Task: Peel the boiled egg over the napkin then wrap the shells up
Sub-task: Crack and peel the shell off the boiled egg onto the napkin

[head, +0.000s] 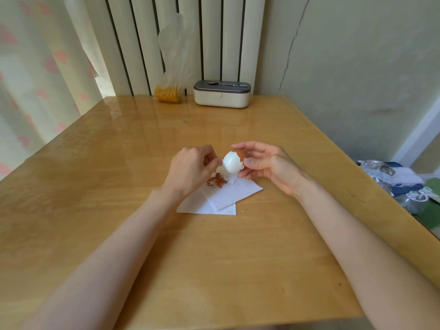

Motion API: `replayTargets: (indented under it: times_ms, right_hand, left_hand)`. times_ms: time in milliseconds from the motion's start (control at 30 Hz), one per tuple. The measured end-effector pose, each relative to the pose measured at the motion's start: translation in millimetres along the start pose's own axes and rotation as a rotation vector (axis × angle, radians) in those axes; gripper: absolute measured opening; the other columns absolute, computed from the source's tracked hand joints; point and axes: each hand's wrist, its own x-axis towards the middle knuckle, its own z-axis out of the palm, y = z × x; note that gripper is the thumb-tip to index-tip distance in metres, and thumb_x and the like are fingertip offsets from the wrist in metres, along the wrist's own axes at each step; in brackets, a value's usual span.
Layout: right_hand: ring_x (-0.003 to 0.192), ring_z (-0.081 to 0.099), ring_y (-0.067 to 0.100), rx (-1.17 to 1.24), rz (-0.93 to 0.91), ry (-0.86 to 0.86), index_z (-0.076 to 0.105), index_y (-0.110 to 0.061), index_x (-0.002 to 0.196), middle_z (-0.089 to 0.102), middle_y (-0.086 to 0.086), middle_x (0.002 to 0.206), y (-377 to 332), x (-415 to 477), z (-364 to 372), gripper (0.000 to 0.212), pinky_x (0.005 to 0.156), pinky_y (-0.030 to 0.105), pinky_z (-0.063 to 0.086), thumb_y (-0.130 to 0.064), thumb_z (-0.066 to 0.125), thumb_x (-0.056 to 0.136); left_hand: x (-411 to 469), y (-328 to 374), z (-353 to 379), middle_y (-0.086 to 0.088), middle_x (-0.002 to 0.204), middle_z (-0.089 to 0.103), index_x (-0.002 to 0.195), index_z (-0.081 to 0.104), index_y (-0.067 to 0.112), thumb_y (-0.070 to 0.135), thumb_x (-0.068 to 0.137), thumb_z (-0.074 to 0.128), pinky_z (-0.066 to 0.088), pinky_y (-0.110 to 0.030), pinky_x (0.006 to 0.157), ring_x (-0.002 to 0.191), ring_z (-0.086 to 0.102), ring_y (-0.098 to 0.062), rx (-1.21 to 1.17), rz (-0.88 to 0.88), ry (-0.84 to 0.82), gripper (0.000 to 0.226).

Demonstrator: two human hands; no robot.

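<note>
Peeling about half done. Your right hand grips the egg just above the napkin, with brown shell only on the gripped end. Your left hand is curled, fingertips pinched at the bare white end; whether they hold a flake, cannot tell. Shells lie on the napkin. Next, likely: catch the cap's torn edge and lift it gently.

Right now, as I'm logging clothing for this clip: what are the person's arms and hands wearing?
Nothing visible: the left hand and right hand are bare, without gloves, rings, watch or bracelet; both forearms are uncovered, no sleeve in view.
</note>
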Motion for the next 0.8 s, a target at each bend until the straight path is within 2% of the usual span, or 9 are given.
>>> replayTargets:
  times_ms: [133,200,300,367,567,700,800]
  right_hand:
    - [0.077,0.069,0.03,0.008,-0.018,-0.005,0.064,-0.013,0.114,0.069,0.009,0.105,2.5,1.6,0.1,0.04,0.069,0.026,0.055,0.008,0.059,0.081]
    - [0.078,0.069,0.029,0.008,-0.027,-0.009,0.064,-0.013,0.114,0.069,0.008,0.104,3.0,2.0,-0.3,0.04,0.071,0.027,0.054,0.008,0.059,0.08]
    - [0.082,0.067,0.023,0.005,-0.019,-0.033,0.062,-0.011,0.116,0.069,0.005,0.1,2.4,1.5,1.8,0.035,0.073,0.028,0.054,0.002,0.06,0.083]
    - [0.082,0.066,0.021,-0.029,-0.023,-0.023,0.062,-0.009,0.114,0.069,0.006,0.098,3.1,1.6,4.7,0.03,0.073,0.03,0.053,-0.005,0.062,0.084]
    - [0.083,0.064,0.035,-0.079,-0.03,0.046,0.067,-0.013,0.103,0.07,0.013,0.095,4.3,1.3,7.2,0.022,0.08,0.047,0.052,-0.012,0.066,0.081]
    - [0.081,0.063,0.035,-0.066,-0.02,0.057,0.068,-0.014,0.102,0.067,0.021,0.096,5.1,0.7,8.7,0.021,0.08,0.046,0.052,-0.013,0.066,0.081]
    - [0.073,0.062,0.033,-0.038,-0.005,0.061,0.067,-0.012,0.104,0.063,0.027,0.096,4.7,0.7,9.1,0.02,0.074,0.042,0.052,-0.013,0.063,0.084]
  left_hand:
    - [-0.1,11.9,-7.2,-0.004,0.083,0.071,0.098,0.066,0.013,0.03,0.092,0.053,0.059,-0.034,0.068,0.078,0.07,-0.015,-0.504,-0.201,-0.096,0.022]
    - [-0.3,12.6,-7.8,-0.004,0.088,0.073,0.097,0.068,0.016,0.034,0.086,0.062,0.059,-0.035,0.074,0.082,0.07,-0.013,-0.582,-0.211,-0.161,0.023]
    - [-1.5,11.1,-7.0,-0.002,0.087,0.074,0.096,0.069,0.021,0.032,0.077,0.072,0.058,-0.035,0.078,0.08,0.071,-0.014,-0.57,-0.202,-0.167,0.022]
    - [-1.6,11.5,-6.6,-0.004,0.085,0.074,0.094,0.071,0.017,0.027,0.075,0.074,0.058,-0.037,0.078,0.078,0.071,-0.016,-0.557,-0.192,-0.161,0.021]
    - [-1.7,10.1,-5.1,-0.012,0.082,0.073,0.093,0.072,0.007,0.019,0.085,0.065,0.06,-0.038,0.07,0.068,0.072,-0.018,-0.503,-0.113,-0.154,0.017]
    - [-3.8,9.4,-2.9,-0.013,0.075,0.073,0.089,0.07,0.007,0.013,0.091,0.057,0.057,-0.023,0.059,0.06,0.069,-0.01,-0.339,0.028,-0.095,0.015]
    - [-5.1,10.2,-2.0,-0.009,0.067,0.072,0.088,0.066,0.005,0.014,0.093,0.052,0.053,-0.027,0.056,0.058,0.066,-0.01,-0.231,0.166,-0.046,0.018]
